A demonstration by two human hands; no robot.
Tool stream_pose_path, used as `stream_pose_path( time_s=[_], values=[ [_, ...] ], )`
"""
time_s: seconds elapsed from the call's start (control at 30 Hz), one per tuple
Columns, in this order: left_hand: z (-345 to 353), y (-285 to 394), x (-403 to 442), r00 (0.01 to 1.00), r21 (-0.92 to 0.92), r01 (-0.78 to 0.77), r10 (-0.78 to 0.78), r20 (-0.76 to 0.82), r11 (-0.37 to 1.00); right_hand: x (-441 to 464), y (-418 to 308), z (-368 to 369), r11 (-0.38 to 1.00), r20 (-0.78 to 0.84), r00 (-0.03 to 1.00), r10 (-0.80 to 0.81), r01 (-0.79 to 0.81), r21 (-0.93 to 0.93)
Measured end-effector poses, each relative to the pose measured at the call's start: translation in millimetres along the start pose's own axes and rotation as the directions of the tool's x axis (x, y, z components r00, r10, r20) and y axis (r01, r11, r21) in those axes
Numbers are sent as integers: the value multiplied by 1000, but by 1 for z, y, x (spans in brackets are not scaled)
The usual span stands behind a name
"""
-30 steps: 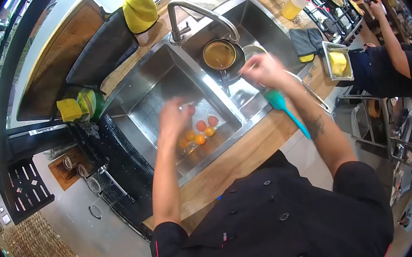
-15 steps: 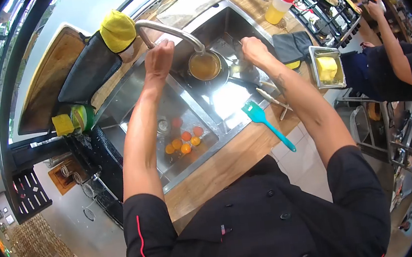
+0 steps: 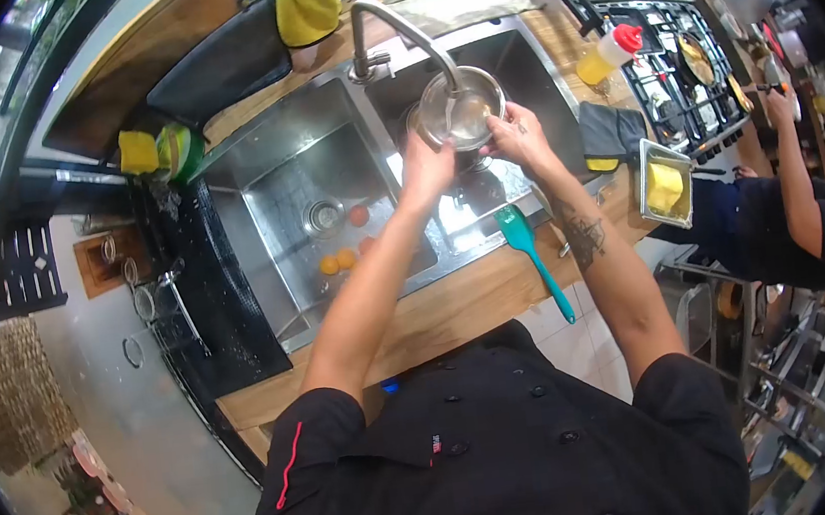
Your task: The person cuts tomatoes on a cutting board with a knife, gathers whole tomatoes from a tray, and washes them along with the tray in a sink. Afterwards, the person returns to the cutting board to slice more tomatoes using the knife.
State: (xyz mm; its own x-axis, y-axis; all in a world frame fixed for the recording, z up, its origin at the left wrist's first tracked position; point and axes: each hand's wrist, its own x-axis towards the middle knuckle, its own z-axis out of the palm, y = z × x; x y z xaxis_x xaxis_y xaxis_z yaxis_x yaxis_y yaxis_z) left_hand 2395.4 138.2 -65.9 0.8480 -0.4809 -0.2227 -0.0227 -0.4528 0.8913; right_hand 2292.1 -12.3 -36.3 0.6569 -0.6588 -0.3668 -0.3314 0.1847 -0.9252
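Observation:
My left hand (image 3: 430, 167) grips the left side of a round, shiny bowl (image 3: 468, 133), fingers closed on its rim. On the other side my right hand (image 3: 519, 138) is closed on the same bowl. The bowl is tilted under the curved metal faucet (image 3: 398, 26), above the right sink basin (image 3: 514, 71). What lies beneath it in that basin is partly hidden by the bowl and my hands. Several small, round orange and yellow items (image 3: 337, 262) sit in the left basin (image 3: 289, 180), near its drain; my left forearm covers part of that basin.
A teal brush (image 3: 533, 260) lies at the counter's front edge. Right of the sink are a grey cloth (image 3: 613, 132), a metal container with something yellow (image 3: 665, 188), a red-capped squeeze bottle (image 3: 610, 54) and the stove (image 3: 680, 78). Another person's arm (image 3: 793, 167) is at far right.
My left hand has left the faucet's base, and my right hand has come in from the right of the basin. Both now hold the bowl, raised under the spout; brownish liquid showed in it before.

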Motion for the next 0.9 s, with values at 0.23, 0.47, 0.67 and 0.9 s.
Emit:
stream_pose_path(
  time_s=[0.23,0.47,0.67,0.9],
  values=[
    [-27,34,-2,949,-200,246,-194,249,948,-34,6,15,956,-15,987,162,-153,249],
    [5,19,49,895,329,-444,426,130,833,8,57,51,940,-266,937,-227,139,-313],
    [-18,41,59,897,84,-429,414,152,899,29,61,89,698,85,901,-425,386,-603],
    [-52,68,78,969,404,-111,8,249,908,-7,30,32,307,529,794,-298,605,-735]
  ],
)
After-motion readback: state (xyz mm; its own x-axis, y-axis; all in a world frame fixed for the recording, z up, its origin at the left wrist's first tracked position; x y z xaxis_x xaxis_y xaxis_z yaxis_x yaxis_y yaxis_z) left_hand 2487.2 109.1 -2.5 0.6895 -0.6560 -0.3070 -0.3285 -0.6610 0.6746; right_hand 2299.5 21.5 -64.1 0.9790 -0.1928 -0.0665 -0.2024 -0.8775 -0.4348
